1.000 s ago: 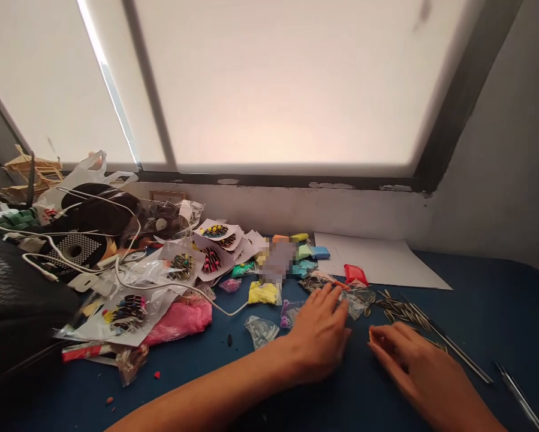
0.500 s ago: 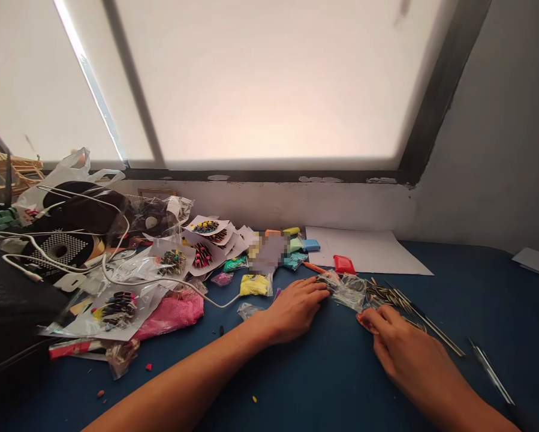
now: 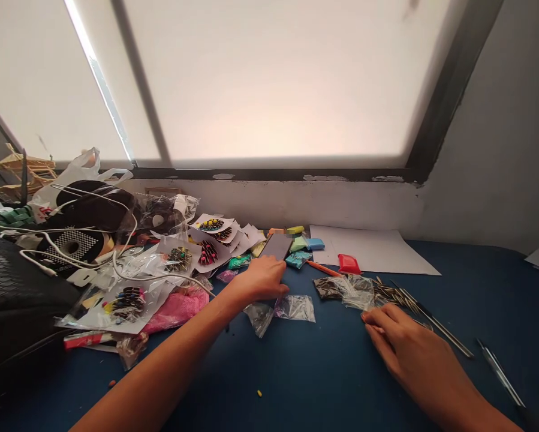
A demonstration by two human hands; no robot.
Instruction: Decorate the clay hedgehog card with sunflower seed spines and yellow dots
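Observation:
My left hand (image 3: pixel 265 279) reaches over the middle of the pile, palm down, thumb apart from the bent fingers. It lies just in front of a grey phone-like slab (image 3: pixel 276 246) and covers the spot of a yellow packet. Below it lie a clear plastic bag (image 3: pixel 296 308) and a crumpled clear bag (image 3: pixel 259 318). My right hand (image 3: pixel 397 336) rests at the right with thumb and fingertips pinched on a small orange piece (image 3: pixel 364 316), mostly hidden. Beyond its fingers are a crumpled clear wrapper (image 3: pixel 358 291) and a dark packet (image 3: pixel 327 288).
Thin brushes or metal rods (image 3: pixel 435 321) and a pen (image 3: pixel 500 372) lie at the right. A red packet (image 3: pixel 349 264) sits on white paper (image 3: pixel 377 243). Bagged pins on cards (image 3: pixel 125 306), a pink cloth (image 3: pixel 177 311), white cables (image 3: pixel 161 279) and a black bag (image 3: pixel 17 300) crowd the left.
My left hand has moved left and away from me, from the dark packet to the spot of the yellow packet, uncovering the clear bag. My right hand stays nearly in place, still pinched.

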